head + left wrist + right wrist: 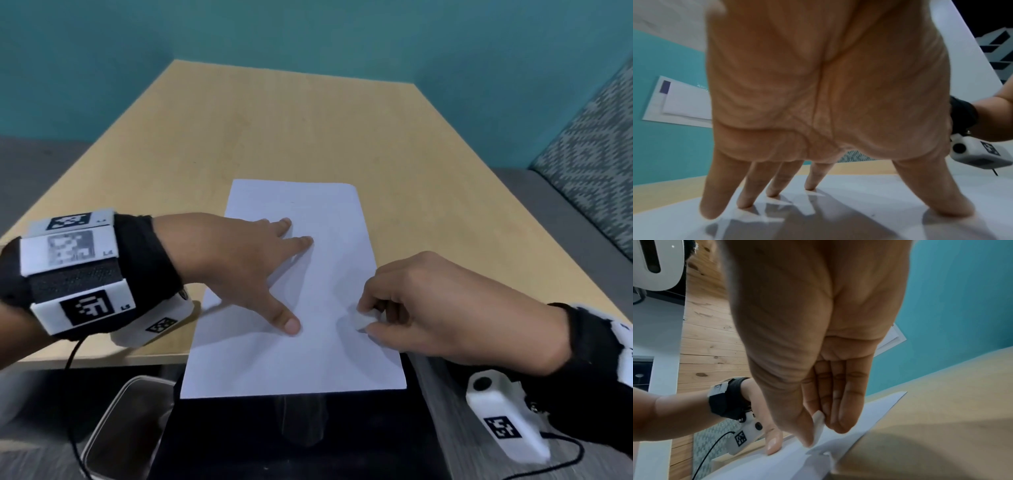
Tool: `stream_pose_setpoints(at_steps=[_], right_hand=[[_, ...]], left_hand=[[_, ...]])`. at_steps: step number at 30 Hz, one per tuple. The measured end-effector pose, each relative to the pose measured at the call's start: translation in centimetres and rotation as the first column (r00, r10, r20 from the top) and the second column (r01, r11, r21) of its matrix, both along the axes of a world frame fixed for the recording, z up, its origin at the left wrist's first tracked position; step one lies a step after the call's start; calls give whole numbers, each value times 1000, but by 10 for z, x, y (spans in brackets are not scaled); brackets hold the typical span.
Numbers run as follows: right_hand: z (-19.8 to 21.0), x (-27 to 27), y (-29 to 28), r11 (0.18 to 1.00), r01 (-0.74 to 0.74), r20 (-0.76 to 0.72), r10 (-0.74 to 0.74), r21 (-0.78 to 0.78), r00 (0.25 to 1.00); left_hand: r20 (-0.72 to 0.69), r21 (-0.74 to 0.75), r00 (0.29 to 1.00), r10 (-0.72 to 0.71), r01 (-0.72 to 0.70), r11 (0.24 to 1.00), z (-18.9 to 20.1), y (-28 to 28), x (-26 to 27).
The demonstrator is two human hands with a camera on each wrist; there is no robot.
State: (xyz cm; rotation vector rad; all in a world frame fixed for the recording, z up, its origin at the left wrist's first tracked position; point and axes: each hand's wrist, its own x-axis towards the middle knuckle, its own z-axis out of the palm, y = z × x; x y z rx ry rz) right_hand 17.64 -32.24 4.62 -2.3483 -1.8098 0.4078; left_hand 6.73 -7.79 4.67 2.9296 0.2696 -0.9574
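Note:
A blank white sheet of paper (308, 363) lies on a light wooden table (274, 120), its near end hanging over the table's front edge. My left hand (263, 277) rests on the sheet with fingers and thumb spread straight; the left wrist view shows the fingertips (772, 193) pressing on the paper (859, 203). My right hand (373, 317) sits at the sheet's right side and pinches a small white block (360, 320), perhaps an eraser, against the paper. The right wrist view shows the block (818, 425) held between thumb and curled fingers.
A teal wall stands behind the table. A patterned cushion (599, 154) is at the right. A shiny rounded tray-like object (126, 428) sits low at the left, below the table edge. Black cables run from both wrist cameras.

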Motion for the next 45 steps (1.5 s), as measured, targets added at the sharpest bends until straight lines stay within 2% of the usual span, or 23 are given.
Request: stream_pose_setpoints(at_steps=[3, 9, 16, 22, 27, 33, 37, 45], right_hand=[[5, 1, 10, 1000, -13, 3, 13, 21, 1000], [0, 9, 37, 1000, -20, 116, 19, 5, 993], [5, -4, 36, 985, -150, 51, 155, -80, 987], [2, 16, 46, 997, -71, 129, 71, 0, 989], [0, 2, 37, 992, -126, 39, 127, -31, 991], [-2, 26, 31, 999, 2, 50, -5, 53, 999], [-5, 14, 21, 999, -20, 39, 19, 38, 999], [2, 2, 20, 999, -34, 7, 34, 20, 999]], left_hand=[[3, 5, 1000, 3, -3, 1000, -1, -2, 1], [15, 6, 1000, -16, 16, 1000, -3, -2, 3], [21, 22, 1000, -8, 8, 1000, -4, -3, 1], [29, 2, 1000, -2, 2, 1000, -3, -3, 2], [38, 0, 999, -2, 2, 1000, -1, -4, 2], [62, -36, 998, -13, 15, 999, -1, -2, -4], [69, -67, 997, 31, -26, 997, 4, -5, -4], [6, 1, 1000, 22, -22, 1000, 4, -6, -1]])
